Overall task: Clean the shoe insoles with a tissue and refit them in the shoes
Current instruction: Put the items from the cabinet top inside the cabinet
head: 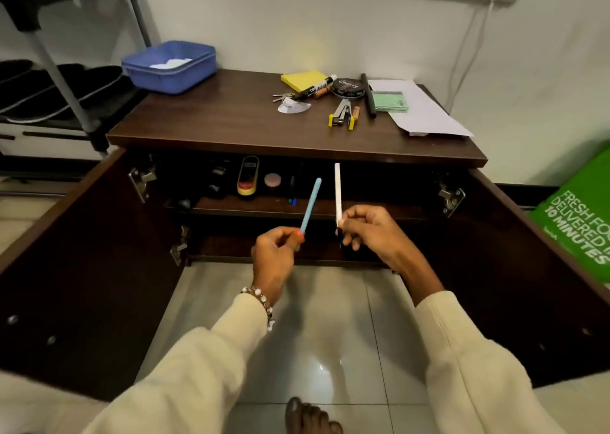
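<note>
Two thin insoles seen edge-on, held up in front of an open dark wooden cabinet [297, 149]. The left hand [274, 255] pinches the lower end of a light blue insole [311, 204], which tilts up and to the right; the right hand [369, 232] pinches the lower end of a white insole [337, 192], which stands nearly upright. The two insoles are near each other but apart. Because only their edges face the camera, their outlines and surfaces cannot be made out, and their lower ends are hidden by the fingers.

Behind the insoles, the cabinet's shelf [264, 204] holds small items in deep shadow, mostly hard to tell apart. Both doors stand open, the left door [82, 252] and the right door [528, 268] cut off by the frame.

On the cabinet top lie a blue plastic tray [168, 67] at far left, a yellow sticky-note pad [303, 78], a round black tin [348, 87], a stapler [341, 113] and white paper sheets [425, 113] at right. A green printed bag [581, 222] leans at right, partly cut off. A shoe rack [59, 80] stands at far left. The floor is glossy pale tile [313, 334]; a bare foot [310, 417] shows at the near edge.
</note>
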`<state>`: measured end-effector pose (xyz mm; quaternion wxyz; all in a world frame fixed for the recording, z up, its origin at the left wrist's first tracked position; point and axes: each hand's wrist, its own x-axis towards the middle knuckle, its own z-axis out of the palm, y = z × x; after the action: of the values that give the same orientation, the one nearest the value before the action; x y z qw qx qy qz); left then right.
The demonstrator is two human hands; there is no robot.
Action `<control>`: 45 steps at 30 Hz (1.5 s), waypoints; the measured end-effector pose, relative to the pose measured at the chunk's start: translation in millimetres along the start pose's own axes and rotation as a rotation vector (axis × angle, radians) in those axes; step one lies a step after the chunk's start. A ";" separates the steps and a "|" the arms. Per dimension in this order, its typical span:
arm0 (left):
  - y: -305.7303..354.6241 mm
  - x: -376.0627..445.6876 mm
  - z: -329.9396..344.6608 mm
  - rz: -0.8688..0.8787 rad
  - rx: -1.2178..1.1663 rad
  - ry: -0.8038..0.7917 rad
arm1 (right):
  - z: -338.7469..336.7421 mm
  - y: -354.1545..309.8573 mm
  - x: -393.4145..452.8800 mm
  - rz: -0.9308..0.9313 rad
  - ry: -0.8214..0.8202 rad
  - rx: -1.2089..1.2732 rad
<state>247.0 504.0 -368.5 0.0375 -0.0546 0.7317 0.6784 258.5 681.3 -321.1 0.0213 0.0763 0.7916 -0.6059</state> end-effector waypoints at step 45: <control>82.9 49.8 17.0 0.853 0.613 0.057 | -19.8 -78.5 21.2 0.012 0.116 -0.154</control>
<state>186.5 525.6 -294.4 -0.2475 0.2431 0.8547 0.3862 227.2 682.5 -243.4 -0.0152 0.1139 0.8353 -0.5377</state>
